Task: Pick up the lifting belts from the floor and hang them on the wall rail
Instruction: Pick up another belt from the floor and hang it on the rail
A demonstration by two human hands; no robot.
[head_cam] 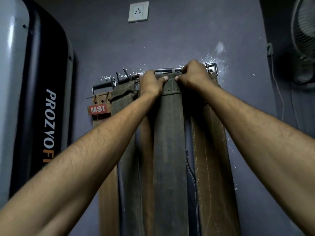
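A dark green lifting belt (168,133) hangs straight down in the middle of the wall rail (170,70). My left hand (150,82) grips its top left corner and my right hand (194,74) grips its top right corner, right at the rail. Several other belts hang alongside: a tan belt with a red MSI patch (100,109) at the left, a green belt (122,94) beside it, and a brown stitched belt (209,150) at the right. The belt's buckle is hidden behind my hands.
A tall grey and black machine housing (34,99) with PROZOFIT lettering stands close on the left. A white wall socket (138,11) sits above the rail. A wall fan (305,34) and its cord (279,92) are at the right.
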